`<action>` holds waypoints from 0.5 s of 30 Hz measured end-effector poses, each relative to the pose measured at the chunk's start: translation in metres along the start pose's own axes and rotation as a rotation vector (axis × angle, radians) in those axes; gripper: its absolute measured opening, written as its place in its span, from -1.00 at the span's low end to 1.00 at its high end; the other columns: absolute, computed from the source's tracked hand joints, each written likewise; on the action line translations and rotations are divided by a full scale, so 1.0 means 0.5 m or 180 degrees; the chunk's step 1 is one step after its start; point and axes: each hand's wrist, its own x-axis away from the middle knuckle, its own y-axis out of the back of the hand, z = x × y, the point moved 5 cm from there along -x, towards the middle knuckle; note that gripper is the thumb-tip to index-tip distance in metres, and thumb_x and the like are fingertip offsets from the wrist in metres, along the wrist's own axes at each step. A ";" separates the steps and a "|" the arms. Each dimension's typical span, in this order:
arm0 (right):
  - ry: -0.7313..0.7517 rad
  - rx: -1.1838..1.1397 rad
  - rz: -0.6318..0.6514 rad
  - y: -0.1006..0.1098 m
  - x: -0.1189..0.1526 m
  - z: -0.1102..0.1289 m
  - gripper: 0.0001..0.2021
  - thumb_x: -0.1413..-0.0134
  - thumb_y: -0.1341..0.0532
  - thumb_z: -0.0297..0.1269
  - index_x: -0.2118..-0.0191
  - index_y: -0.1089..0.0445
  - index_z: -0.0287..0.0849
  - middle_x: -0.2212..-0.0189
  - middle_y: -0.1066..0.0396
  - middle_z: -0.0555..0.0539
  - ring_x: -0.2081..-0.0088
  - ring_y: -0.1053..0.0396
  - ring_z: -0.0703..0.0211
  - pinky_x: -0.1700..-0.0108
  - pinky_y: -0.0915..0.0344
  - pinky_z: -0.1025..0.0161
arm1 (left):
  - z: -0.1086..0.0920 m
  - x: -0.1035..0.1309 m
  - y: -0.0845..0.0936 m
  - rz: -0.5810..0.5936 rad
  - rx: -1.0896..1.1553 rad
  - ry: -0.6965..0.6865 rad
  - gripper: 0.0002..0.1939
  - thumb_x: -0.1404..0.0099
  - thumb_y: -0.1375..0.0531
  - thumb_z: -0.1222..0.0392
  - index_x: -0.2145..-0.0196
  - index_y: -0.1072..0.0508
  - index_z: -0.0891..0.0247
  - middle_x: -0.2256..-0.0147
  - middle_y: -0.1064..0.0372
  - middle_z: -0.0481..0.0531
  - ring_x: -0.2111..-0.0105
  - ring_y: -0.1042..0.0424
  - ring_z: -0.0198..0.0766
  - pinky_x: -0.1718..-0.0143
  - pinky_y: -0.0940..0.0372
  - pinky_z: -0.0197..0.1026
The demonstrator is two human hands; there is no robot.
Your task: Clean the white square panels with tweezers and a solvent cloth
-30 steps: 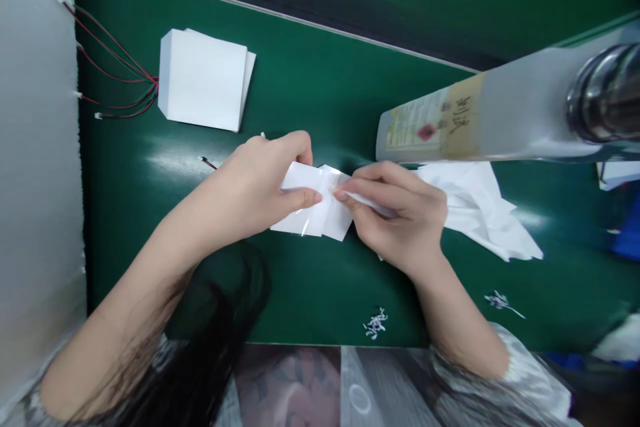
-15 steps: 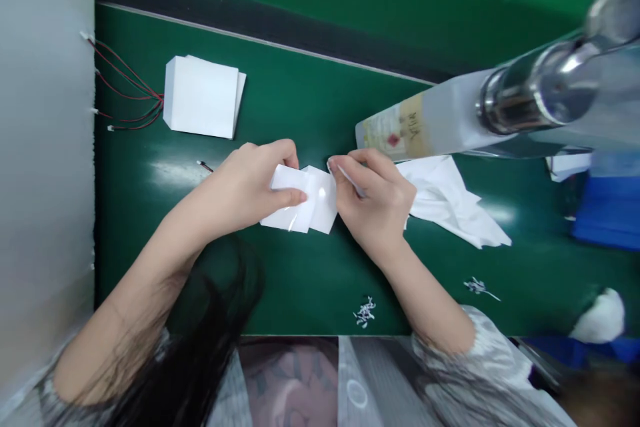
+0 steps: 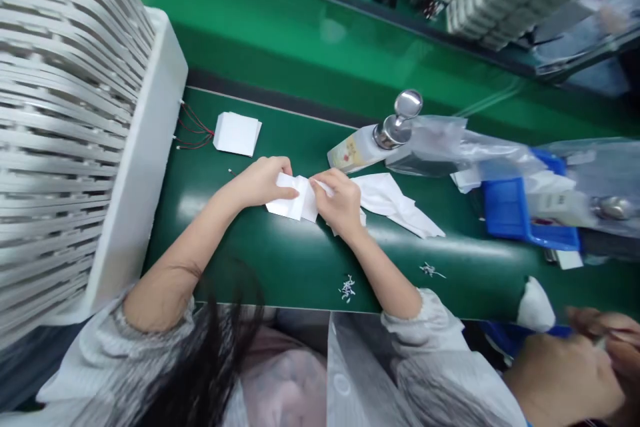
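My left hand [image 3: 265, 181] is closed on a flat white pack [image 3: 285, 208], its thumb pressed on the glossy top. A second white piece [image 3: 310, 205] shows at the pack's right end. There my right hand [image 3: 340, 200] pinches a folded bit of white cloth [image 3: 326, 189], mostly hidden by the fingers. A small connector on a wire [image 3: 233, 172] pokes out left of my left hand. Beyond it lies a stack of flat white packs [image 3: 236, 133] with red and black wires [image 3: 197, 127]. A crumpled white cloth [image 3: 395, 203] lies right of my right hand.
A bottle with a metal pump top [image 3: 357, 149] stands behind my right hand. White slatted trays [image 3: 65, 113] fill the left side. Small white scraps [image 3: 347, 288] lie near the front edge. A blue bin [image 3: 505, 210] and another person's hands [image 3: 570, 373] are at the right.
My view has drawn back and shows more of the bench, the trays and another person's hands. Both hands stay at the white pack, the right still pinching at its right end.
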 end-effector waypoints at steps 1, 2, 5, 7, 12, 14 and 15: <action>-0.0014 0.0023 -0.0028 0.000 0.000 0.000 -0.82 -0.14 -0.13 -0.36 0.39 -0.47 -0.14 0.40 -0.46 -0.09 0.33 -0.42 0.09 0.27 -0.33 0.18 | 0.000 0.001 0.001 -0.0002 -0.0022 -0.0011 -0.72 -0.10 -0.32 0.11 0.28 -0.41 0.31 0.34 -0.39 -0.01 0.35 -0.36 -0.22 0.38 -0.18 -0.24; -0.0005 0.0028 -0.0019 -0.001 -0.001 0.000 -0.82 -0.14 -0.13 -0.35 0.39 -0.48 -0.13 0.40 -0.46 -0.09 0.32 -0.43 0.09 0.27 -0.34 0.19 | 0.001 0.002 0.001 0.0003 -0.0045 -0.0025 -0.71 -0.11 -0.32 0.11 0.27 -0.41 0.32 0.33 -0.39 -0.01 0.34 -0.37 -0.23 0.35 -0.22 -0.23; 0.0069 0.0028 0.0086 -0.006 -0.002 0.003 -0.83 -0.14 -0.14 -0.33 0.39 -0.48 -0.14 0.40 -0.46 -0.07 0.32 -0.43 0.11 0.26 -0.34 0.21 | 0.004 0.006 -0.001 0.0014 -0.0129 -0.0068 -0.75 -0.24 -0.26 0.10 0.21 -0.41 0.33 0.27 -0.39 0.02 0.28 -0.40 -0.24 0.23 -0.33 -0.13; 0.0093 0.0048 0.0050 -0.007 -0.002 0.005 -0.82 -0.19 -0.14 -0.31 0.38 -0.46 -0.18 0.38 -0.45 -0.07 0.31 -0.42 0.13 0.24 -0.35 0.19 | 0.005 0.011 -0.002 -0.0026 -0.0163 -0.0081 -0.75 -0.31 -0.20 0.09 0.16 -0.41 0.34 0.21 -0.40 0.05 0.23 -0.41 -0.23 0.18 -0.36 -0.07; 0.0375 -0.0014 -0.0008 -0.012 -0.004 0.027 -0.76 -0.23 -0.18 -0.15 0.29 -0.39 -0.25 0.36 -0.42 -0.01 0.35 -0.40 0.26 0.26 -0.39 0.21 | -0.019 0.055 0.011 -0.0329 -0.0023 -0.0147 -0.75 -0.33 -0.18 0.10 0.14 -0.41 0.34 0.17 -0.39 0.07 0.21 -0.42 -0.22 0.16 -0.38 -0.06; 0.0413 -0.0067 -0.0337 0.011 -0.004 0.041 -0.75 -0.23 -0.18 -0.14 0.30 -0.39 -0.26 0.39 -0.40 0.00 0.38 -0.39 0.27 0.28 -0.39 0.22 | -0.047 0.097 0.022 -0.0582 0.0184 -0.0223 -0.77 -0.32 -0.19 0.11 0.18 -0.41 0.34 0.20 -0.39 0.05 0.22 -0.41 -0.23 0.18 -0.37 -0.08; 0.0407 -0.0110 -0.0593 0.033 -0.001 0.049 -0.75 -0.21 -0.19 -0.14 0.33 -0.39 -0.26 0.40 -0.40 0.00 0.38 -0.39 0.26 0.28 -0.38 0.21 | -0.064 0.123 0.027 -0.0722 0.0330 -0.0262 -0.78 -0.30 -0.20 0.11 0.21 -0.40 0.34 0.23 -0.38 0.04 0.24 -0.40 -0.24 0.20 -0.36 -0.10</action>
